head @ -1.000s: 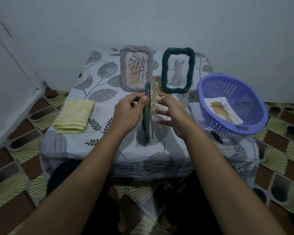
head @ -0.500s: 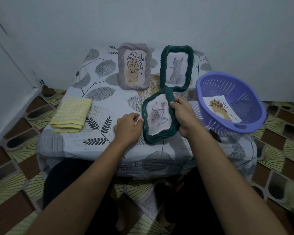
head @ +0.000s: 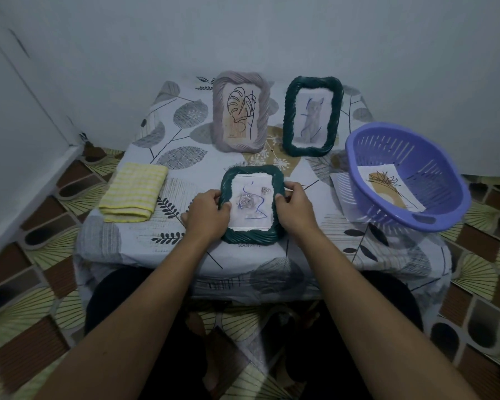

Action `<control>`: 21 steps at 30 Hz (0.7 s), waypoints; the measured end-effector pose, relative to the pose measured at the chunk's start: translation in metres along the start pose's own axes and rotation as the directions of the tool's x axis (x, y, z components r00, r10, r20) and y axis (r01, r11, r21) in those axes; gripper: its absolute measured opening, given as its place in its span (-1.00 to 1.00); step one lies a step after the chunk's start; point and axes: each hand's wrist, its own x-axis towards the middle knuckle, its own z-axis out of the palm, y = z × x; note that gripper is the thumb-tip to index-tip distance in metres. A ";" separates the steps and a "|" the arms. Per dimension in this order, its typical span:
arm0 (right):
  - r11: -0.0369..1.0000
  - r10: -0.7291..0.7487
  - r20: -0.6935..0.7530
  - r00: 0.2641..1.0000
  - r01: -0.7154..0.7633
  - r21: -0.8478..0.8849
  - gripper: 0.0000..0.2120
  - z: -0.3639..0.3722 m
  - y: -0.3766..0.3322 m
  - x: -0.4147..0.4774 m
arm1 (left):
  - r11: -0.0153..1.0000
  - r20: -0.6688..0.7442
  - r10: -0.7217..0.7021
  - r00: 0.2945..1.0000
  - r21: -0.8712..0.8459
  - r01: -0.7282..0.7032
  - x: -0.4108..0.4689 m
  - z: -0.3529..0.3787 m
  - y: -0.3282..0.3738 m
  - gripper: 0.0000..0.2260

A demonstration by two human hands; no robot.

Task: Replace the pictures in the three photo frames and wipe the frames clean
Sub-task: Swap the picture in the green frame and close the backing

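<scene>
A dark green frame with a rose drawing faces up at the front of the small table. My left hand grips its left edge and my right hand grips its right edge. At the back a mauve frame with a leaf drawing stands upright. Beside it, to the right, a second dark green frame with a cat drawing also stands upright. A folded yellow cloth lies at the left of the table.
A purple plastic basket sits at the right edge of the table with a flower picture inside; a sheet of paper shows under its left side. A patterned cloth covers the table. Walls close in behind and to the left. Patterned floor surrounds the table.
The green frame went from edge-on between my hands to face up; my left hand has taken hold of its left edge again.
</scene>
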 end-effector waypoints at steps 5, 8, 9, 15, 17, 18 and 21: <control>0.920 -0.064 -0.017 0.998 0.053 -0.388 -0.58 0.002 0.006 0.008 | 0.990 0.022 0.111 0.994 0.083 -0.112 0.006 0.003 -0.005 -0.69; 0.880 -0.092 -0.024 0.995 0.070 -0.470 -0.58 0.001 0.007 0.006 | 0.982 0.019 0.143 0.990 0.125 -0.144 0.005 0.003 -0.004 -0.68; 0.873 -0.094 -0.026 0.995 0.069 -0.483 -0.57 0.001 0.007 0.006 | 0.979 0.014 0.150 0.989 0.137 -0.151 0.005 0.003 -0.005 -0.68; 0.856 -0.098 -0.039 0.994 0.064 -0.513 -0.54 0.004 -0.009 -0.002 | 0.959 0.051 0.218 0.975 0.172 -0.224 0.004 -0.006 -0.008 -0.75; 0.829 -0.169 -0.005 0.986 0.139 -0.542 -0.47 0.009 -0.019 -0.010 | 0.958 0.074 0.238 0.968 0.144 -0.247 0.005 -0.014 -0.009 -0.78; 0.819 -0.197 0.029 0.980 0.181 -0.545 -0.47 0.014 -0.025 -0.014 | 0.962 0.081 0.237 0.968 0.121 -0.245 0.005 -0.020 -0.009 -0.76; 0.807 -0.262 0.134 0.956 0.294 -0.513 -0.53 0.029 -0.042 -0.024 | 0.962 0.107 0.248 0.963 0.086 -0.257 0.005 -0.040 -0.020 -0.71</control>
